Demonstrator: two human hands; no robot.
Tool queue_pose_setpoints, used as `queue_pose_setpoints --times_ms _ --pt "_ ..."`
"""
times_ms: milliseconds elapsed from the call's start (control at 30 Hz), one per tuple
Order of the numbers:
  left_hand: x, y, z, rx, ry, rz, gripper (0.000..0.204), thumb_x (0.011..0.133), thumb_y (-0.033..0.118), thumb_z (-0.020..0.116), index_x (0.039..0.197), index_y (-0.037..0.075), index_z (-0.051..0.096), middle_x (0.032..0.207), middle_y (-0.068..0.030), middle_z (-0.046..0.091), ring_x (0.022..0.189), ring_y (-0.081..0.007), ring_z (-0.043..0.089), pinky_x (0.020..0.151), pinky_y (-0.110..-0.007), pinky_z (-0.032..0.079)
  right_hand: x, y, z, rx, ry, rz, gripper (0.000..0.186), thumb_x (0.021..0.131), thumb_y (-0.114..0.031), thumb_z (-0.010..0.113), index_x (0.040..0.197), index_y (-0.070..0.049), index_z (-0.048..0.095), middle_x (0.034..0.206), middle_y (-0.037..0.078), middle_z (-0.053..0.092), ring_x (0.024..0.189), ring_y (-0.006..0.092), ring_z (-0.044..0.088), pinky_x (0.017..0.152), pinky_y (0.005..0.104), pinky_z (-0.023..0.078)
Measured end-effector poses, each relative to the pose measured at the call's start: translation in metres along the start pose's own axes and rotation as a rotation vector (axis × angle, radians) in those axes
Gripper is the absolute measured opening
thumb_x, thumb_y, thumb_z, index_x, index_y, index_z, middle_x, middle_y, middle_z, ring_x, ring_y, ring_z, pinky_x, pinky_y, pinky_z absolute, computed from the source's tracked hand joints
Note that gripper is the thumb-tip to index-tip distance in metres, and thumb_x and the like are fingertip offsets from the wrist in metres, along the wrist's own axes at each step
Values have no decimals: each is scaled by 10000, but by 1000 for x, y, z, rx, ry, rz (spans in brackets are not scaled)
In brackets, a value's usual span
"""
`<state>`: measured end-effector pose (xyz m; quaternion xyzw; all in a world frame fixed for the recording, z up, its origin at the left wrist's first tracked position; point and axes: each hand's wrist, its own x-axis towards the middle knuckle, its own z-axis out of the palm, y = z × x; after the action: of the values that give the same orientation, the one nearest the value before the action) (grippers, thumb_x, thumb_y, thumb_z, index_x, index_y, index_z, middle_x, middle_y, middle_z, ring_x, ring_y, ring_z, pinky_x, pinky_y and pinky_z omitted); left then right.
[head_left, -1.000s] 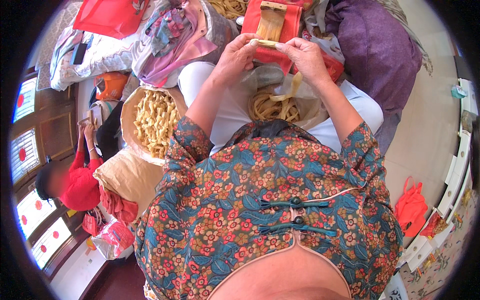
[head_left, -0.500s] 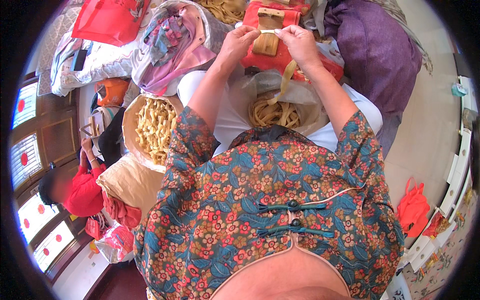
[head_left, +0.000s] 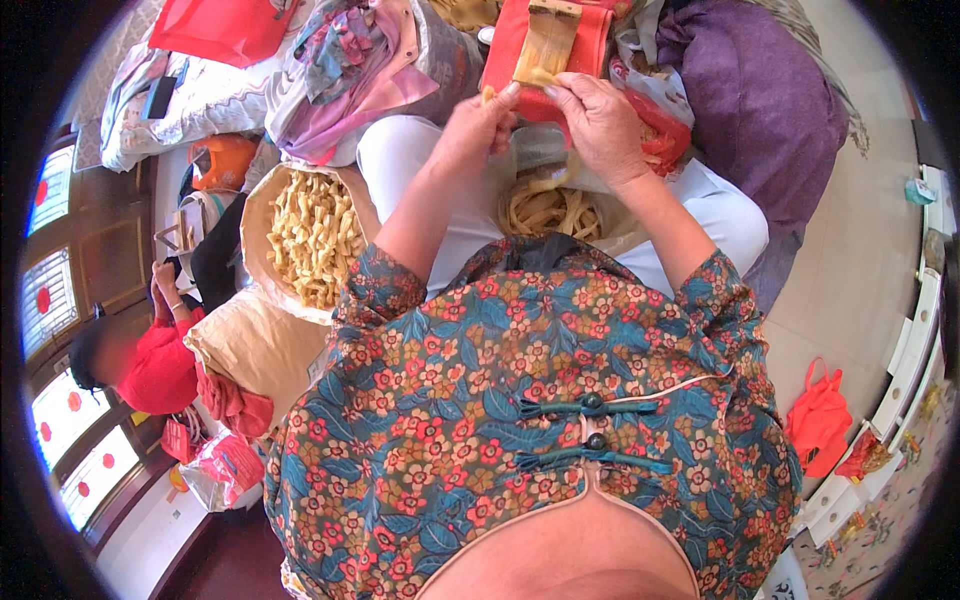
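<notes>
The left hand (head_left: 472,130) pinches a small yellow piece (head_left: 488,94) between thumb and 1 finger, tips nearly together — the right hand (head_left: 605,125) pinches a flat, pale-yellow strip (head_left: 541,77) at the near end of a rectangular brown wooden block (head_left: 549,40) on red cloth (head_left: 592,50). Coiled tan strips (head_left: 550,214) lie below, in a translucent plastic bag (head_left: 530,150).

A pink cloth (head_left: 393,102) lies crumpled. To the left of it are a red bag (head_left: 220,30) and a dark object (head_left: 160,98). Below it, to the left, is an orange object (head_left: 220,164). Well to its right there are a purple cloth (head_left: 752,130) and, lower, an orange-red bag (head_left: 820,418).
</notes>
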<state>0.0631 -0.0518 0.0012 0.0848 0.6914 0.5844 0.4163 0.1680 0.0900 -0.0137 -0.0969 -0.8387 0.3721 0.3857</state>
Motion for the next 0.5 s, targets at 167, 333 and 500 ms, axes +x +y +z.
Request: queue_pose_setpoints --times_ms 167,333,500 --pt "-31 -36 15 -276 -292 -273 446 911 485 391 854 71 546 716 -53 581 580 -176 548 520 -284 438 -31 -37 9 483 -149 129 175 819 -101 611 973 -19 597 846 149 618 790 265 620 680 311 486" --pt "-21 -37 8 -581 -71 -242 314 939 332 404 955 60 560 864 -61 605 714 -169 596 604 -291 502 -54 -41 18 654 -244 162 158 876 -111 554 992 -9 584 815 33 622 713 79 579 621 227 475" --pt "-20 -46 6 -413 -165 -199 202 922 233 448 949 63 554 822 -37 584 661 -141 572 568 -269 488 -32 -42 11 668 -225 417 186 901 -193 498 891 -20 568 707 100 599 628 202 586 540 300 452"
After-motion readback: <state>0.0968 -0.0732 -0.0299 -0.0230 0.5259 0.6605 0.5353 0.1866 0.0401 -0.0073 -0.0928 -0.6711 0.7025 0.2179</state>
